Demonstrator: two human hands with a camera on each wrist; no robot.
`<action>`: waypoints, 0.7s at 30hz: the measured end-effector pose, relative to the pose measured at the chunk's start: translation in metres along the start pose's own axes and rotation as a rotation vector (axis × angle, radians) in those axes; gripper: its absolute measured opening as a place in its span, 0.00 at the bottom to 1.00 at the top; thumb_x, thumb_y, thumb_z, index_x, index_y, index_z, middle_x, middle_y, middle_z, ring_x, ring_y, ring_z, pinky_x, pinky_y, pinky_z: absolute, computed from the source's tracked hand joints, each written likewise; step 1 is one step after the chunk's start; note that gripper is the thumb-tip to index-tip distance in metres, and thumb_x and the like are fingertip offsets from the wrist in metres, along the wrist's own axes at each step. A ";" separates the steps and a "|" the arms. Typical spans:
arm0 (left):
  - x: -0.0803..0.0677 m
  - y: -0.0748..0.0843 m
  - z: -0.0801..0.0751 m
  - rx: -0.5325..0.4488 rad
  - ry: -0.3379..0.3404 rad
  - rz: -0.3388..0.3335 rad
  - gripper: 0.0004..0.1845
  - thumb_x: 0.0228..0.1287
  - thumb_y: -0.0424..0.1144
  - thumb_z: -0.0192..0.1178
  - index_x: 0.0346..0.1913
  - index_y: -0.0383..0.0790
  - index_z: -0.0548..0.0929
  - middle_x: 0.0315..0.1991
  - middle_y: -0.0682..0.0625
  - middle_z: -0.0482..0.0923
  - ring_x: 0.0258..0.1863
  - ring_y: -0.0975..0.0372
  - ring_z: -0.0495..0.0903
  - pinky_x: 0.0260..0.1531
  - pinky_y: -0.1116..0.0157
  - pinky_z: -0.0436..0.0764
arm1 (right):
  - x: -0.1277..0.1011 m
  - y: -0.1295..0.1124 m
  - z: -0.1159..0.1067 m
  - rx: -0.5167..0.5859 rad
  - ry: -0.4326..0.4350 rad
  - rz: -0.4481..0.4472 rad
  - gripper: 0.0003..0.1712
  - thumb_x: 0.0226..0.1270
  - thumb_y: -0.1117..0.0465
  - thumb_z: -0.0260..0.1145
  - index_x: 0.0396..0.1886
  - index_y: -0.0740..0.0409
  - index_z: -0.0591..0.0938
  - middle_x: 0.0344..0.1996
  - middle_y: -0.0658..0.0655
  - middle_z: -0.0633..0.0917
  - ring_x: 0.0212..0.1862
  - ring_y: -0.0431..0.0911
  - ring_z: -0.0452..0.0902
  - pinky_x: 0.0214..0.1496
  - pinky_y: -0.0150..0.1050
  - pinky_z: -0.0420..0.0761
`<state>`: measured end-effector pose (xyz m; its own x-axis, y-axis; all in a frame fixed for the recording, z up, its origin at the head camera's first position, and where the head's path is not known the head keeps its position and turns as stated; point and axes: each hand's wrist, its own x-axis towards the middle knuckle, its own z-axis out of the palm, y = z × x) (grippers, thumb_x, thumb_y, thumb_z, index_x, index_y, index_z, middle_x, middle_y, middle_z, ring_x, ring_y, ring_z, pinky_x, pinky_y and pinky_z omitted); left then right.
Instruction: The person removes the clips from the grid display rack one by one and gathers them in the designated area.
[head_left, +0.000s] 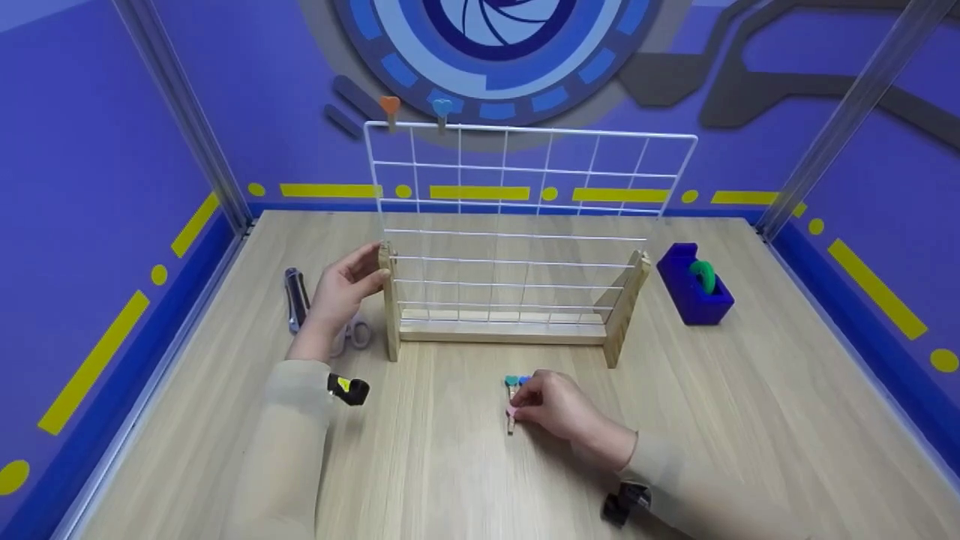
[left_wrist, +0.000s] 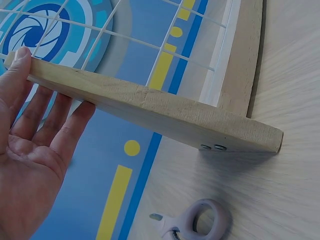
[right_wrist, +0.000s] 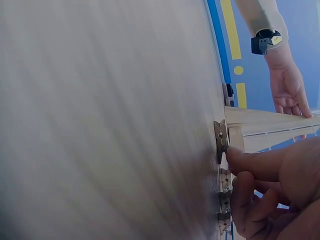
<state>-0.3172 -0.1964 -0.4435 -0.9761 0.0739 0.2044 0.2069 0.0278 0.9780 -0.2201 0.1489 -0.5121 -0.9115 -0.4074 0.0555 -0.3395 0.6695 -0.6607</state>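
Left hand (head_left: 341, 289) holds a stand; right hand (head_left: 562, 405) pinches a pink heart-topped wooden clothespin (head_left: 511, 416).
On the table (head_left: 450, 465), from the left, lie a long dark-and-silver tool (head_left: 295, 296) and pale-handled scissors (head_left: 361, 332); beside them the left thumb and fingers grip the light wooden stand's left upright (head_left: 391, 315), whose white wire grid (head_left: 525, 169) bears an orange heart clothespin (head_left: 391, 109), then a light-blue one (head_left: 442, 109), on its top edge; in front, the pink clothespin lies between right thumb and fingers, near a teal heart clothespin (head_left: 512, 381); far right stands a dark-blue tape dispenser (head_left: 694, 304) with a green roll (head_left: 703, 277).
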 end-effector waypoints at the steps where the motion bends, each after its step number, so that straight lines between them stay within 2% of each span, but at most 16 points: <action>1: 0.000 0.000 0.000 -0.002 -0.001 0.001 0.31 0.58 0.41 0.64 0.65 0.42 0.69 0.60 0.43 0.73 0.55 0.60 0.75 0.50 0.67 0.80 | 0.000 0.000 0.000 0.005 -0.002 -0.001 0.07 0.46 0.65 0.75 0.26 0.50 0.86 0.25 0.45 0.79 0.31 0.39 0.73 0.32 0.29 0.74; 7: 0.001 -0.001 0.000 -0.024 0.000 0.005 0.31 0.59 0.38 0.64 0.66 0.40 0.68 0.60 0.42 0.73 0.55 0.61 0.76 0.50 0.67 0.80 | 0.002 -0.002 -0.008 0.017 0.005 -0.028 0.06 0.49 0.65 0.73 0.27 0.52 0.86 0.26 0.47 0.80 0.30 0.39 0.73 0.29 0.28 0.75; 13: 0.000 -0.001 0.000 -0.002 -0.010 0.010 0.32 0.59 0.41 0.64 0.66 0.41 0.68 0.60 0.43 0.72 0.56 0.60 0.74 0.51 0.67 0.80 | 0.005 -0.009 -0.029 0.080 0.023 -0.046 0.07 0.53 0.67 0.70 0.34 0.57 0.85 0.28 0.49 0.82 0.30 0.43 0.76 0.25 0.29 0.78; 18: 0.000 -0.001 0.000 0.001 -0.008 0.013 0.32 0.58 0.41 0.64 0.66 0.41 0.68 0.60 0.43 0.73 0.56 0.59 0.74 0.51 0.66 0.80 | 0.010 -0.017 -0.050 0.077 0.079 -0.078 0.07 0.55 0.64 0.70 0.35 0.51 0.85 0.29 0.48 0.84 0.31 0.40 0.78 0.24 0.30 0.80; 21: 0.000 0.000 0.000 0.015 -0.002 0.004 0.32 0.58 0.42 0.64 0.66 0.42 0.68 0.60 0.44 0.73 0.56 0.60 0.75 0.51 0.67 0.80 | 0.014 -0.024 -0.062 0.044 0.121 -0.121 0.07 0.56 0.62 0.71 0.34 0.47 0.85 0.31 0.46 0.85 0.32 0.37 0.78 0.29 0.30 0.80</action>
<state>-0.3169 -0.1961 -0.4433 -0.9753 0.0756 0.2077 0.2113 0.0430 0.9765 -0.2388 0.1655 -0.4490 -0.8867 -0.4041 0.2249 -0.4408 0.5913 -0.6753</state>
